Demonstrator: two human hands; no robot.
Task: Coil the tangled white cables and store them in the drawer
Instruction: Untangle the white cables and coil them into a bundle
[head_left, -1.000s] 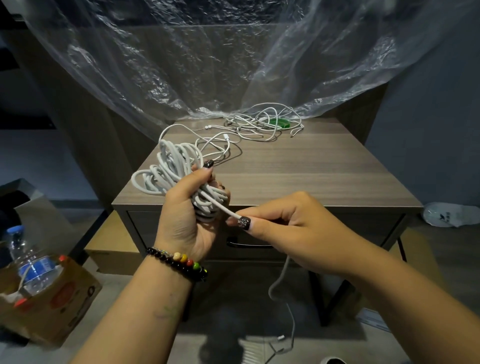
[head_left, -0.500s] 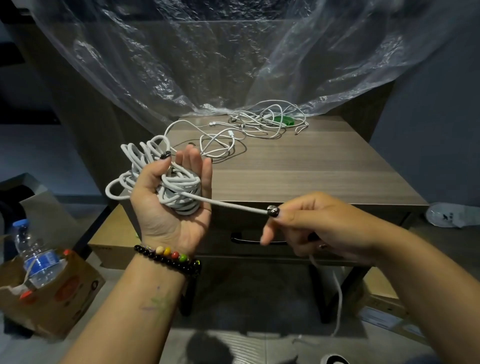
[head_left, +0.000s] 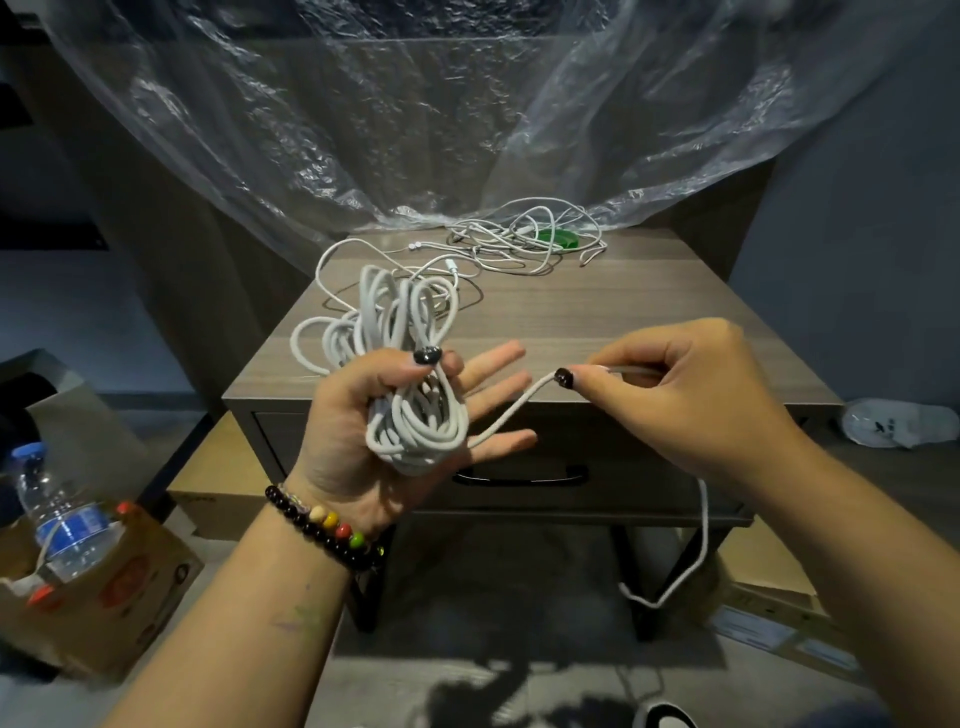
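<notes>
My left hand (head_left: 358, 441) lies palm up in front of the nightstand with a thick white cable coil (head_left: 410, 415) in it; the thumb presses the loops down while the fingers stretch out straight. Loose loops of the coil stick up behind the hand. The cable's free strand runs right to my right hand (head_left: 680, 395), which pinches it between thumb and forefinger; the tail (head_left: 696, 551) hangs below toward the floor. A tangle of thin white cables (head_left: 519, 244) lies at the back of the nightstand top. The drawer (head_left: 519, 475) with its black handle is closed.
A green object (head_left: 558, 238) sits among the thin cables. Clear plastic sheeting (head_left: 415, 114) hangs behind the wooden nightstand (head_left: 623, 312). A cardboard box (head_left: 104, 603) holding a water bottle (head_left: 62, 525) stands on the floor at left; flat boxes (head_left: 769, 618) lie at right.
My left hand rose and moved right with the coil, and its fingers spread out. My right hand swung up and right, drawing the strand around the coil's lower side.
</notes>
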